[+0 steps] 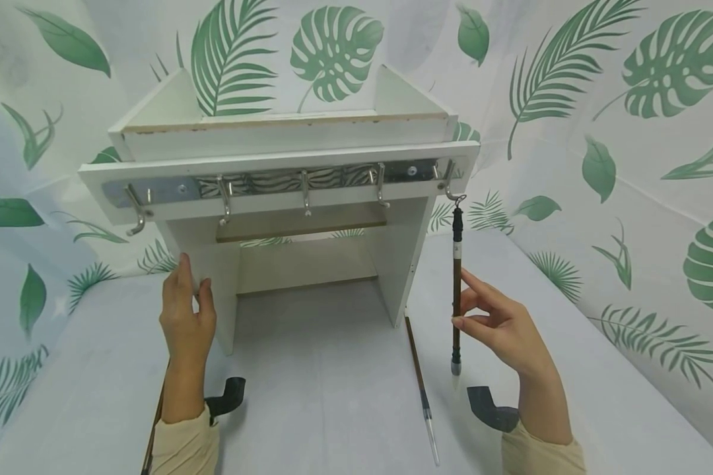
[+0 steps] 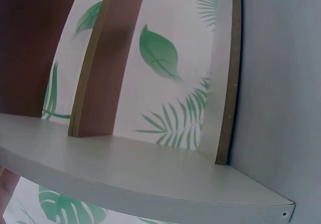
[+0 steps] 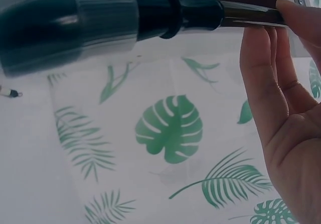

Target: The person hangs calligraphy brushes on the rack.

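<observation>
head view showed a white shelf unit [image 1: 285,152] standing on the pale table [image 1: 333,382] at the centre of the frame, a row of metal hooks [image 1: 305,191] along its front rail. the hanging brush [image 1: 456,284] dangled from the rightmost hook [image 1: 450,188], right of centre, tip pointing down just above the table. the right hand [image 1: 499,323] touched its shaft with straight, relaxed fingers — not curled round it, as the right wrist view also showed, fingertips [image 3: 261,58] against the dark handle. the left hand [image 1: 187,316] rested against the unit's left side panel at centre left, fingers fairly straight, holding nothing. a second brush [image 1: 420,382] lay flat on the table below centre, between the two hands.
</observation>
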The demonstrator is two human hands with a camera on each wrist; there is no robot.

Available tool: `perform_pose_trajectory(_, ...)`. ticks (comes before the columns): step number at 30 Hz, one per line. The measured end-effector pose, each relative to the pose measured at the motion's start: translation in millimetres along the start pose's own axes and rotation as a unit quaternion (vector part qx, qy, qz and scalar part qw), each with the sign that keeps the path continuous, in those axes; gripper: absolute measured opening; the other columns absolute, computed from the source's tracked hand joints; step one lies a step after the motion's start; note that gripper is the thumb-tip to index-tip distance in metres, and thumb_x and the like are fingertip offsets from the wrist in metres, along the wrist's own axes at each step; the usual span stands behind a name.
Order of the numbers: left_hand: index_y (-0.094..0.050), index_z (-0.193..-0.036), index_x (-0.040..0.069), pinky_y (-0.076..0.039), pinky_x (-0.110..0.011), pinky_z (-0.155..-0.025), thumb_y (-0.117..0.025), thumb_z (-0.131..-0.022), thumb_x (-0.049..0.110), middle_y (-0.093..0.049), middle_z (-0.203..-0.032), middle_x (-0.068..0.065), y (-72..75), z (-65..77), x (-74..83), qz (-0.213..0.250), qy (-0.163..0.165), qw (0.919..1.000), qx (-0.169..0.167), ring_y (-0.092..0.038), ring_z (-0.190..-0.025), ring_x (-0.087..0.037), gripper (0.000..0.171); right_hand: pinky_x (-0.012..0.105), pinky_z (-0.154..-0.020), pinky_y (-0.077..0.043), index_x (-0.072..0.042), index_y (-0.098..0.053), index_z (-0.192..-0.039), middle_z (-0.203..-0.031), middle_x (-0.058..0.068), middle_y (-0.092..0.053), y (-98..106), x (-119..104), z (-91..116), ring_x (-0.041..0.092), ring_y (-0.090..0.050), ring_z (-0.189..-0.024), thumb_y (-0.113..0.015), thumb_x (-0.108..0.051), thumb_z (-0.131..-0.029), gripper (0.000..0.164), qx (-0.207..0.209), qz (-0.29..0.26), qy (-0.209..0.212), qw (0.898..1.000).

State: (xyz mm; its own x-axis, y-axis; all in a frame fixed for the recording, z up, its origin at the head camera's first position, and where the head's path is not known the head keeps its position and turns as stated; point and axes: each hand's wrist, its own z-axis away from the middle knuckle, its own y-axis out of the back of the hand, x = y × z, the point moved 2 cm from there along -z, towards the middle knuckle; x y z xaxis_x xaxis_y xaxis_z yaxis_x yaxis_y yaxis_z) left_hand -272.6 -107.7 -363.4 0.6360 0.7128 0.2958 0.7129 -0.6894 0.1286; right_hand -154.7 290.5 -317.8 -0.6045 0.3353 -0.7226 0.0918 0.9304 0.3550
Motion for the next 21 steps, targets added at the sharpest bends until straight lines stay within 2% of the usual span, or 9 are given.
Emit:
perform_pose_trajectory(6,-0.040,-0.137,0.012,-0.034,-0.032,-0.051,-0.059,-0.082,-0.007,-0.053,-0.103,-0.025,-0.2,0.4,-1.3,0.004,-0.001,1.0000,0.002,-0.044,-0.066,-0.026,0.061,0.014,-0.071,-0.052,0.002,-0.042,-0.134,-0.090,-0.001,-0.054,-0.6,-0.7,-0.7,0.006,-0.057,-0.081,-0.055,0.030,-0.067,0.073,-0.002,-0.020,0.014,1.000)
perform_pose_trajectory(21,-0.039,-0.138,0.014,-0.034,-0.032,-0.051,-0.060,-0.081,-0.009,-0.053,-0.103,-0.025,-0.3,-1.4,0.8,0.010,-0.003,0.9999,0.004,-0.043,-0.064,-0.024,0.065,0.013,-0.071,-0.052,0.002,-0.041,-0.134,-0.089,0.000,-0.052,-2.7,-1.2,-1.5,0.006,-0.056,-0.081,-0.056,0.029,-0.067,0.074,-0.004,-0.006,0.009,1.000)
